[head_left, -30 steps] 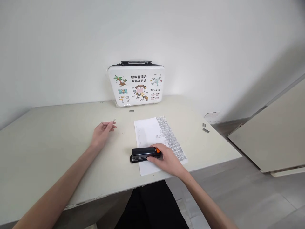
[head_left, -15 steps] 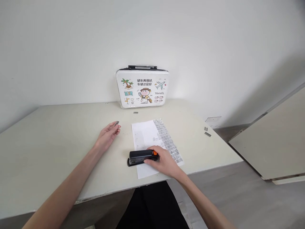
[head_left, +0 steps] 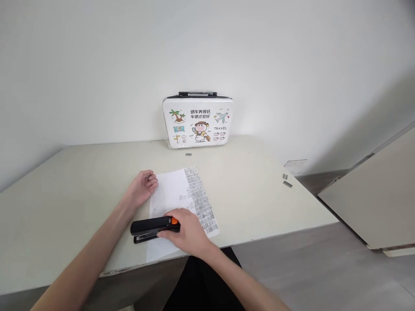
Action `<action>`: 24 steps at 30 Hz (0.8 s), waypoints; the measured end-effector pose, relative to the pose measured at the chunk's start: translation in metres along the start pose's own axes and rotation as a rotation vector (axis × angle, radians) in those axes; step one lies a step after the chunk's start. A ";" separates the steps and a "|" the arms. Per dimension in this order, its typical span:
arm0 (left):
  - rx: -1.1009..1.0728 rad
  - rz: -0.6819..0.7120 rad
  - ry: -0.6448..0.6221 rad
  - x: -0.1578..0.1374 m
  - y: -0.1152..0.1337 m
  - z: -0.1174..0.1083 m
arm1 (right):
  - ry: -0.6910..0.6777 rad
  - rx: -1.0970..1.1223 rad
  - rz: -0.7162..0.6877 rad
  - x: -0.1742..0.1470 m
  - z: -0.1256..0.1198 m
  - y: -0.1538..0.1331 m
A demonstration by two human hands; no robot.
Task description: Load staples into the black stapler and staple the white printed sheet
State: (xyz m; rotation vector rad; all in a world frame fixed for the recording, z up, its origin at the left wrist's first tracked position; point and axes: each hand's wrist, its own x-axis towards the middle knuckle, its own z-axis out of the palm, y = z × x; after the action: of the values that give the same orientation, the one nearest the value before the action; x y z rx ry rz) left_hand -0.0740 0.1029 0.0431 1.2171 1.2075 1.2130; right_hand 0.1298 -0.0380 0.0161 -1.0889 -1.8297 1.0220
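My right hand is closed around the back end of a black stapler with an orange patch. The stapler's nose points left, over the lower left part of a sheet of paper. Printed text and a band of grey marks cover the sheet's middle and right side. Beside the sheet's left edge, my left hand has its fingers curled in. A small grey strip of staples shows between them, mostly hidden.
A white case with cartoon prints stands against the wall. One staple strip lies in front of it. Two more grey pieces, a short one and a longer one, lie near the table's right edge. A pale panel stands beyond.
My right hand, the stapler and the sheet have shifted left, toward my left hand. My left hand has turned and curled, hiding more of the staple strip. The view has shifted slightly.
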 end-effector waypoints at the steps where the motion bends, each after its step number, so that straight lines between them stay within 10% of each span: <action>1: 0.073 0.021 0.007 -0.003 0.001 -0.001 | -0.015 0.037 -0.014 0.000 0.003 -0.006; 9: 0.821 0.243 -0.038 -0.027 -0.014 0.009 | 0.066 0.115 -0.013 -0.027 -0.075 -0.015; 15: 1.060 0.319 -0.120 -0.012 -0.007 -0.034 | 0.248 0.007 0.146 -0.049 -0.148 0.032; 24: 1.236 0.302 -0.114 -0.005 -0.007 -0.088 | 0.318 -0.008 0.194 -0.006 -0.158 0.079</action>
State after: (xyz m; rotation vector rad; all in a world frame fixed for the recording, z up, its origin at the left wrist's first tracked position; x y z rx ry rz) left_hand -0.1625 0.0983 0.0364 2.3757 1.7873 0.4766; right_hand 0.2963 0.0207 0.0062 -1.3689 -1.4975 0.8910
